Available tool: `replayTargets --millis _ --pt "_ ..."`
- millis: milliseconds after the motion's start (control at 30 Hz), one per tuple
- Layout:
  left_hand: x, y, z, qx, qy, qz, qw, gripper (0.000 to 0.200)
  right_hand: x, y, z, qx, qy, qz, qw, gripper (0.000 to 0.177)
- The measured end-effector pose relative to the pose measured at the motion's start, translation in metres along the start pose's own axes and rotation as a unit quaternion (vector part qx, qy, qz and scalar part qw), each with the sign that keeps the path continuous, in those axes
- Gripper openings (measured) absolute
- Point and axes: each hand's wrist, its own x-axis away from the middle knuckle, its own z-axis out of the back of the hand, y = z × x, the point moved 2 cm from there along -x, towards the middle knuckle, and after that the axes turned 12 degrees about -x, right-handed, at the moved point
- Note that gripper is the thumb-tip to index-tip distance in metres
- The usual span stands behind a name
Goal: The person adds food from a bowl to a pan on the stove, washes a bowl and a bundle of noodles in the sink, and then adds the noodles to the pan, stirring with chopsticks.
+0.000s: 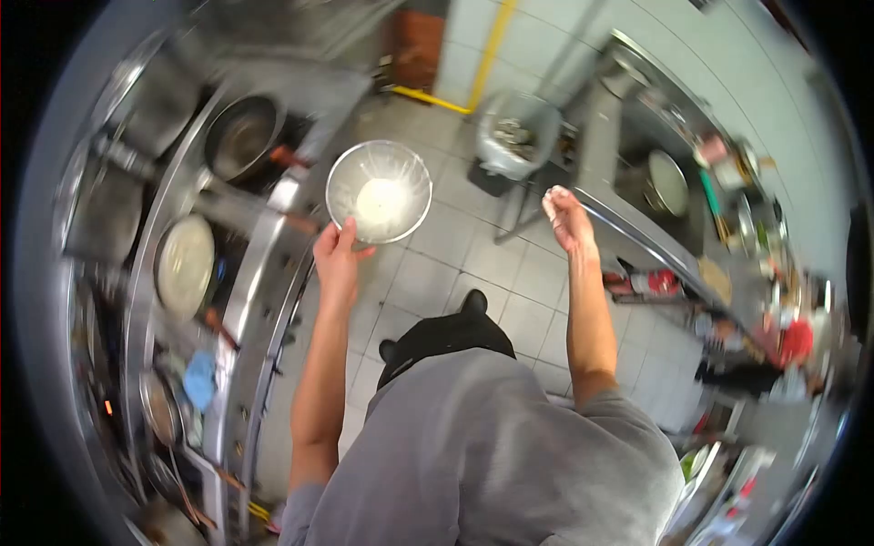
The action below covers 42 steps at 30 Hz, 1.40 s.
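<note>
A round metal bowl (342, 187) with white powder (381, 200) in its bottom hangs above the tiled floor, left of centre. My left hand (341, 259) grips its near rim, the thumb lying over the edge. Off to the right, my right hand (566, 218) is raised near the corner of a metal sink counter, apart from the bowl. Its fingers are curled together with white powder on the tips. Whether something small is between them cannot be made out.
A stove (259, 264) runs along the left, bearing a dark pan (244, 136) and a pan of pale liquid (187, 267). A lined waste bin (519, 136) stands ahead. On the right, the sink counter (596, 150) holds a pot (666, 182); a crowded shelf is beyond.
</note>
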Motion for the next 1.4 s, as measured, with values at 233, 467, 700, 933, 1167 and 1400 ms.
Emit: replayTargets --millis 233,467,700,933,1167,1400 --pt "-0.021 -0.023 -0.266 -0.051 -0.248 0.026 0.967 0.024 0.119 -0.179 0.180 -0.018 0.235 0.183 0.954 0.015" --pt "-0.024 -0.046 -0.551 -0.100 -0.417 0.038 0.902 0.022 0.239 -0.324 0.321 -0.064 0.372 0.335 0.863 0.021" --pt "-0.052 -0.098 -0.781 -0.226 -0.453 -0.054 0.861 0.024 0.228 -0.403 0.359 -0.058 0.420 0.365 0.829 0.014" --pt "-0.083 -0.127 -0.943 -0.335 -0.412 -0.358 0.768 0.026 0.144 -0.468 0.348 0.013 0.414 0.358 0.837 0.007" --pt "-0.182 -0.034 -1.088 -0.343 -0.198 -0.490 0.777 0.054 0.031 -0.506 0.347 0.096 0.405 0.253 0.873 0.011" --pt "-0.238 -0.042 -1.096 -0.423 -0.497 -0.317 0.688 0.035 -0.122 -0.539 0.338 0.187 0.308 0.155 0.920 0.010"
